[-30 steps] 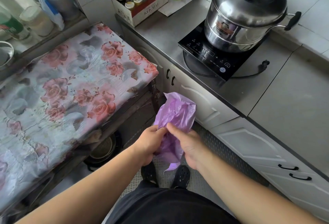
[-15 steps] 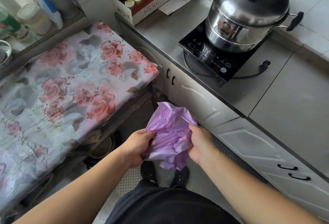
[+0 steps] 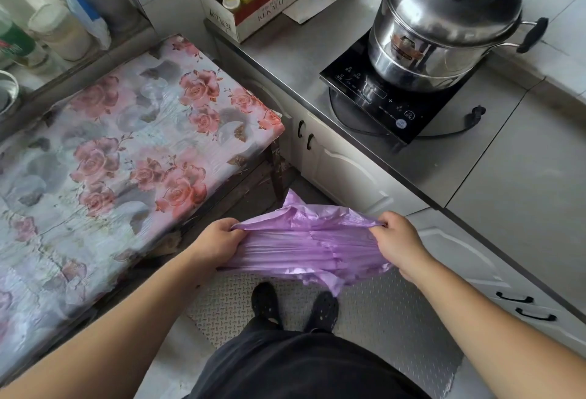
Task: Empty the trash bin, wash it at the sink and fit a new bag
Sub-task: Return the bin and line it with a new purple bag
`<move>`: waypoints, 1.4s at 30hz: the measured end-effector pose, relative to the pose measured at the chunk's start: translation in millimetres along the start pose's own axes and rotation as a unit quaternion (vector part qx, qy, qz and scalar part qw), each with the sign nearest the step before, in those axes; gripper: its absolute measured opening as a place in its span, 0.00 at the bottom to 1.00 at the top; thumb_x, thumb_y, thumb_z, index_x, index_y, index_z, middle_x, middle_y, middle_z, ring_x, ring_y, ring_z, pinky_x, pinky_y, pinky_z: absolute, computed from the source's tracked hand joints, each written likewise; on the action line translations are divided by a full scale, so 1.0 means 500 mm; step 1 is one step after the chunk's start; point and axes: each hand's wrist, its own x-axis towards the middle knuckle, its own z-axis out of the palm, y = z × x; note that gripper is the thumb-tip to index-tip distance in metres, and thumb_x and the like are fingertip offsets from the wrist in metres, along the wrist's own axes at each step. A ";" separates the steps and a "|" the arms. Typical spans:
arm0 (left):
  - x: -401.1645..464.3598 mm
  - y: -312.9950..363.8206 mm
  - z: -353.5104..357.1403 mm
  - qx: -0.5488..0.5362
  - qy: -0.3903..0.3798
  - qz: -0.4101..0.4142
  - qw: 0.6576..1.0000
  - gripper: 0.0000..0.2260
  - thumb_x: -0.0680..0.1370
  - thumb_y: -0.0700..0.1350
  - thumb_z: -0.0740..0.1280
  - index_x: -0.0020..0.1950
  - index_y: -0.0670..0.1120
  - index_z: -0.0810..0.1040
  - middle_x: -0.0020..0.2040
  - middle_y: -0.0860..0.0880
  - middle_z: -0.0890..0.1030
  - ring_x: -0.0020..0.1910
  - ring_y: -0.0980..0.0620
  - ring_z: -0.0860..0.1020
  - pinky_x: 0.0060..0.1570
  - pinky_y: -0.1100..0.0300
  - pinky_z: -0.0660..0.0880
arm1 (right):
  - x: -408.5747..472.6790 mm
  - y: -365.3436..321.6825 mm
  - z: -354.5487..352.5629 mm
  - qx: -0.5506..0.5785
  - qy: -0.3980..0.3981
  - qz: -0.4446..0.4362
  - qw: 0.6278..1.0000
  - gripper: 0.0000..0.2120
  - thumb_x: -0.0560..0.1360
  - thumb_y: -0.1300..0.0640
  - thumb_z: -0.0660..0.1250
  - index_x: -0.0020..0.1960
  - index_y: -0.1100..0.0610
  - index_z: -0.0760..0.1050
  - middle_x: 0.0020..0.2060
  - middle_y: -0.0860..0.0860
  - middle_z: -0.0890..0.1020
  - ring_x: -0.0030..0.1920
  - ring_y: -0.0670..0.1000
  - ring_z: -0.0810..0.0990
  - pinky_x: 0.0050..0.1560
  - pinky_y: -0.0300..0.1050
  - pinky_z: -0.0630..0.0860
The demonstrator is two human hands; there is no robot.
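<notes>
A thin purple plastic bag is stretched wide between my two hands at waist height, above my feet. My left hand grips its left edge with curled fingers. Its right edge is pinched in my right hand. One crumpled corner of the bag sticks up at the far side and another hangs down near my right foot. No trash bin and no sink are in view.
A table under a rose-print cloth fills the left. On the grey counter to the right stands a steel pot on a black induction hob. White cabinet doors run below. A metal floor mat lies underfoot.
My hands have moved apart, left and right, pulling the bunched purple bag out into a wide taut sheet.
</notes>
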 end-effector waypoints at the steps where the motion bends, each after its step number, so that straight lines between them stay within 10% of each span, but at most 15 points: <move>1: 0.003 -0.001 -0.008 0.023 0.006 0.006 1.000 0.07 0.79 0.44 0.66 0.45 0.43 0.82 0.41 0.45 0.84 0.40 0.48 0.78 0.44 0.54 0.74 | 0.002 0.006 -0.009 -0.055 0.008 -0.022 0.998 0.10 0.76 0.59 0.62 0.37 0.52 0.69 0.32 0.49 0.75 0.32 0.50 0.73 0.30 0.42 0.66; 7: 0.002 0.008 -0.014 0.015 0.033 0.008 0.999 0.08 0.79 0.45 0.67 0.44 0.43 0.82 0.38 0.46 0.82 0.36 0.49 0.77 0.35 0.59 0.72 | 0.001 0.012 -0.028 -0.117 0.018 -0.036 0.992 0.06 0.77 0.54 0.64 0.41 0.52 0.71 0.37 0.49 0.78 0.37 0.52 0.77 0.34 0.46 0.72; 12: -0.032 0.051 0.025 -0.128 -0.178 -0.095 0.971 0.22 0.67 0.55 0.80 0.52 0.41 0.84 0.45 0.43 0.88 0.42 0.45 0.87 0.39 0.55 0.83 | -0.031 -0.029 0.007 0.066 -0.188 0.057 0.978 0.23 0.68 0.35 0.73 0.50 0.55 0.83 0.44 0.52 0.88 0.46 0.54 0.86 0.55 0.52 0.80; 17: -0.047 0.061 0.099 -0.092 -0.209 -0.105 0.968 0.14 0.70 0.39 0.79 0.52 0.40 0.82 0.41 0.47 0.88 0.39 0.50 0.87 0.34 0.61 0.81 | -0.056 -0.041 0.057 0.011 -0.260 0.034 0.965 0.13 0.63 0.55 0.77 0.46 0.58 0.83 0.40 0.53 0.88 0.44 0.53 0.87 0.52 0.54 0.83; 27: -0.065 0.040 0.125 -0.140 -0.125 -0.065 0.980 0.05 0.75 0.32 0.64 0.48 0.38 0.77 0.29 0.44 0.76 0.20 0.48 0.70 0.18 0.62 0.65 | -0.064 -0.038 0.097 0.079 -0.156 0.010 0.985 0.08 0.70 0.66 0.65 0.47 0.58 0.79 0.42 0.58 0.85 0.41 0.58 0.85 0.44 0.55 0.82; 33: -0.064 0.040 0.114 -0.159 -0.129 -0.040 0.978 0.09 0.74 0.47 0.74 0.53 0.48 0.82 0.48 0.47 0.87 0.42 0.48 0.86 0.37 0.56 0.84 | -0.054 -0.037 0.089 0.092 -0.111 -0.001 0.990 0.12 0.68 0.52 0.70 0.51 0.49 0.75 0.48 0.50 0.83 0.48 0.52 0.83 0.53 0.56 0.81; 36: -0.056 0.038 0.106 -0.060 -0.177 -0.053 0.981 0.20 0.67 0.59 0.79 0.50 0.48 0.82 0.45 0.50 0.86 0.39 0.53 0.86 0.37 0.61 0.82 | -0.047 -0.032 0.076 -0.017 -0.192 -0.016 0.981 0.27 0.58 0.39 0.78 0.52 0.47 0.73 0.50 0.46 0.81 0.49 0.48 0.82 0.50 0.49 0.80; 39: -0.042 0.025 0.111 0.169 -0.134 -0.033 0.976 0.14 0.70 0.57 0.75 0.44 0.48 0.81 0.41 0.50 0.84 0.38 0.53 0.83 0.36 0.59 0.80 | -0.043 -0.026 0.075 -0.234 -0.177 -0.039 0.955 0.23 0.61 0.41 0.78 0.46 0.50 0.72 0.44 0.48 0.79 0.43 0.48 0.78 0.42 0.44 0.76; 42: -0.037 0.006 0.117 0.225 -0.106 -0.037 0.968 0.08 0.73 0.50 0.67 0.38 0.46 0.80 0.35 0.50 0.81 0.34 0.51 0.80 0.31 0.60 0.75 | -0.043 -0.019 0.079 -0.224 -0.165 -0.012 0.960 0.20 0.61 0.42 0.78 0.45 0.52 0.76 0.43 0.49 0.81 0.44 0.52 0.81 0.47 0.47 0.79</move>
